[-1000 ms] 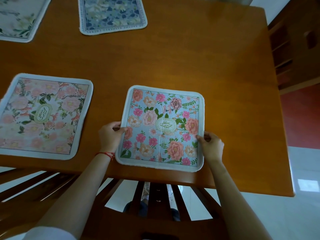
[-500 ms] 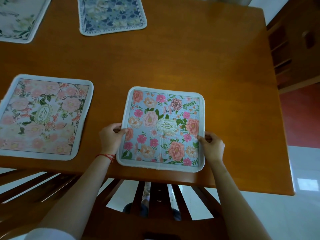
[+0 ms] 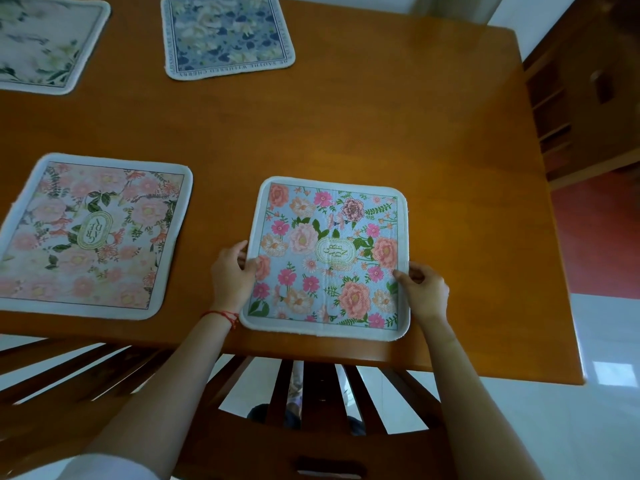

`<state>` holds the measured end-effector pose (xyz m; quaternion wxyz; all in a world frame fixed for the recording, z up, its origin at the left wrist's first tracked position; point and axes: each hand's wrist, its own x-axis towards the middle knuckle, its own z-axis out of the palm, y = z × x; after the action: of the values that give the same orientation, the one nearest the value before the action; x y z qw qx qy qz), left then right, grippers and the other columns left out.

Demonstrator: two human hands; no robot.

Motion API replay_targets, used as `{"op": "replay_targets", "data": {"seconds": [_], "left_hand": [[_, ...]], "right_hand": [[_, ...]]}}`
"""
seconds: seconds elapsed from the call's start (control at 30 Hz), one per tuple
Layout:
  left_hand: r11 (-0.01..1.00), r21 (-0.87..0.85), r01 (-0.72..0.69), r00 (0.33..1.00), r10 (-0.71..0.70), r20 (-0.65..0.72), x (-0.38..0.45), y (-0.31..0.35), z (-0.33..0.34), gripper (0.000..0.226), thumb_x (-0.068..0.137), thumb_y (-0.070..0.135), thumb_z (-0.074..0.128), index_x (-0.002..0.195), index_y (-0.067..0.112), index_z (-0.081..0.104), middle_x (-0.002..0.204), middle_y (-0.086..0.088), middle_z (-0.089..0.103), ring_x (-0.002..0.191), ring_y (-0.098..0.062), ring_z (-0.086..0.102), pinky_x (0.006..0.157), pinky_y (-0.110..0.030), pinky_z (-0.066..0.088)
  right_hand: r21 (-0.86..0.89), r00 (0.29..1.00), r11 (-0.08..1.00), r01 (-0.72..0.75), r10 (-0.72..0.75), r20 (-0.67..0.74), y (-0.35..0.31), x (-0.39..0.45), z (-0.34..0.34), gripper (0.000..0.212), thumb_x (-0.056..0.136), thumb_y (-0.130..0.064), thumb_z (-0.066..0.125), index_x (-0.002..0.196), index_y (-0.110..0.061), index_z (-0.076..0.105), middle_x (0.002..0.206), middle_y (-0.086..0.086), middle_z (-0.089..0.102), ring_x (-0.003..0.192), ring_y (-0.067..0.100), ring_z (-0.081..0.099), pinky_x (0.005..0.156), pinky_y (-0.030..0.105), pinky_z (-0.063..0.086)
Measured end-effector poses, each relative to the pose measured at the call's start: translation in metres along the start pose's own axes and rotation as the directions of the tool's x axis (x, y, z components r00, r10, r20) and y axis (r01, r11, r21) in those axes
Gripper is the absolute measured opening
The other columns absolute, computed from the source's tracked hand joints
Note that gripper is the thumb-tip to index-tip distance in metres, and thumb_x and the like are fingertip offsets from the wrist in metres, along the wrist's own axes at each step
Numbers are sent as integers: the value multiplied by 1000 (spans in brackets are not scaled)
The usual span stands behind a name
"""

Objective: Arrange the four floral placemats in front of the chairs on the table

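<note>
3 other mats [image 3: 93, 237] nr chair [image 3: 311, 427]

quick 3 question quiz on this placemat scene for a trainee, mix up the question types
1. True or false: both hands grip the light blue placemat.
2. How many placemats lie on the table? A) two B) three C) four
3. Fill in: on the left wrist is a red ____.

Key
1. True: the left hand holds its left edge, the right hand its right edge.
2. C: the light blue one, the pink placemat, the dark blue placemat and the white placemat.
3. String.
</note>
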<state>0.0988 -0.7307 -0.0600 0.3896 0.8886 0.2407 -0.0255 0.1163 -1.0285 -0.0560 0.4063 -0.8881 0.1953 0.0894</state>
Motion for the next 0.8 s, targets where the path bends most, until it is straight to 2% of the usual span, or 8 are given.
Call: {"op": "replay_targets", "data": {"seconds": [0.07, 0.13, 0.23, 0.37, 0.47, 0.57, 0.63, 0.8], "left_hand": [[999, 38, -38, 999, 37, 23, -8, 5, -1, 37, 89, 20, 57, 123, 5, 53, 116, -17, 53, 108, -29, 53, 83, -29, 45], [991, 81, -107, 993, 103, 52, -16, 9, -3, 37, 89, 21, 57, 121, 4, 53, 120, -17, 51, 114, -29, 48, 88, -31, 41], [961, 132, -243, 968, 231, 96, -23, 9, -7, 32, 88, 18, 57, 117, 4, 55, 118, -14, 55, 113, -28, 50, 89, -30, 42], [904, 191, -384, 923, 366, 120, -36, 12, -15, 33, 89, 16, 55, 120, 4, 54, 108, -11, 59, 104, -25, 53, 87, -34, 48], [852, 252, -459, 889, 443, 120, -49, 14, -21, 31, 89, 18, 55, 118, 6, 55, 102, -9, 60, 98, -23, 55, 81, -33, 48], [813, 314, -490, 868, 487, 94, -62, 12, -29, 18, 89, 21, 55, 103, 11, 57, 91, -6, 60, 86, -22, 56, 68, -28, 45], [803, 329, -497, 861, 503, 74, -72, 10, -35, 20, 88, 22, 57, 105, 11, 57, 93, -6, 61, 87, -23, 56, 68, -26, 41], [795, 385, -469, 863, 506, 6, -111, 14, -50, 33, 83, 17, 65, 111, 1, 58, 101, -17, 64, 93, -34, 61, 74, -39, 50]], "right_hand": [[-47, 1000, 999, 23, -24, -15, 0, -6, 0, 25, 87, -25, 61, 106, -9, 64, 95, 1, 63, 80, 15, 60, 57, 21, 49], [-129, 999, 991, 44, -47, -17, -2, -14, 0, 31, 89, -30, 57, 111, -9, 61, 104, 8, 61, 93, 25, 60, 70, 33, 52], [-216, 995, 971, 99, -98, 14, -13, -29, 1, 37, 92, -24, 51, 125, -7, 53, 121, 13, 56, 105, 27, 56, 76, 30, 45], [-266, 976, 939, 219, -214, 47, -30, -53, 2, 37, 91, -16, 53, 128, -10, 51, 127, 13, 53, 114, 29, 50, 89, 38, 46], [-282, 963, 921, 269, -264, 57, -38, -68, 1, 38, 91, -20, 53, 128, -9, 50, 130, 12, 52, 118, 28, 47, 93, 38, 43], [-306, 944, 894, 328, -319, 80, -43, -81, -3, 38, 92, -24, 51, 128, -11, 50, 132, 10, 51, 121, 25, 44, 95, 37, 41], [-329, 928, 868, 372, -358, 105, -45, -90, -6, 40, 93, -25, 50, 130, -9, 48, 134, 10, 49, 124, 26, 42, 98, 37, 39], [-334, 862, 795, 506, -478, 168, -48, -111, -13, 40, 94, -23, 47, 131, -8, 47, 136, 11, 48, 126, 26, 41, 101, 36, 37]]}}
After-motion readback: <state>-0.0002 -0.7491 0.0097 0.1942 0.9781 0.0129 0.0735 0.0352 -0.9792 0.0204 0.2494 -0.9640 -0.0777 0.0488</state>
